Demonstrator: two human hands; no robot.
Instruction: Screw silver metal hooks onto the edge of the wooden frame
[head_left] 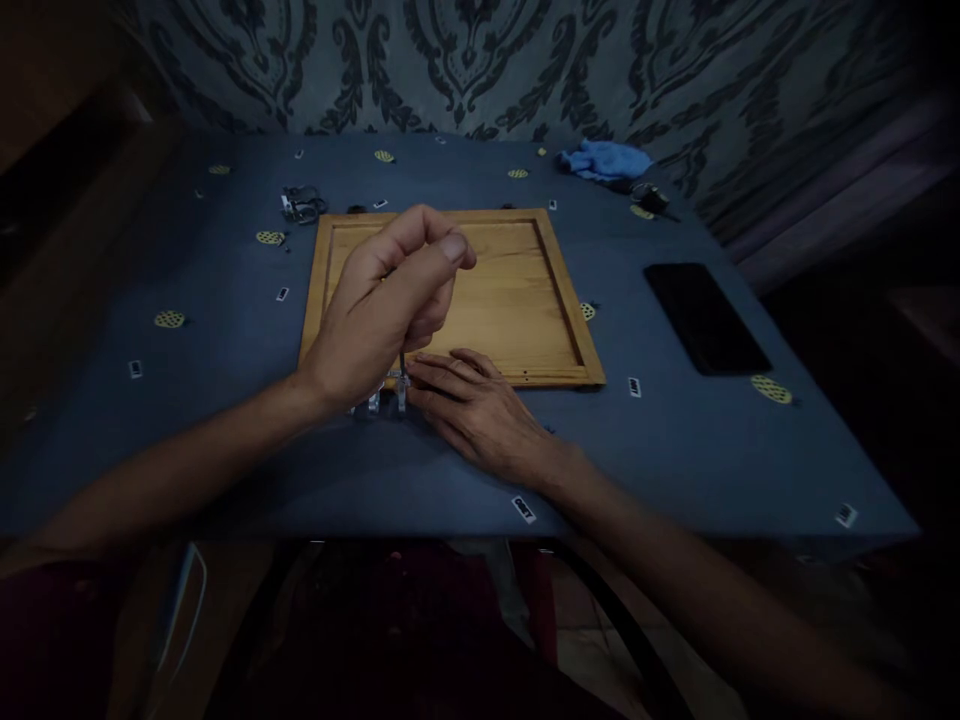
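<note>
My left hand (386,300) is closed around a thin dark tool whose shaft points straight down to a small metal part (384,398) on the blue table, just in front of the wooden tray (559,290). Beside that part my right hand (476,410) lies flat, fingers together, their tips touching or steadying it. The left hand hides most of the tool and part of the metal piece. The tray's near left corner is covered by the left hand.
A black phone (705,318) lies at the right. A blue cloth (604,160) and a small dark object (651,197) sit at the back right, a metal assembly (301,204) at the back left. Yellow round markers (169,319) and small tags dot the blue table (675,450).
</note>
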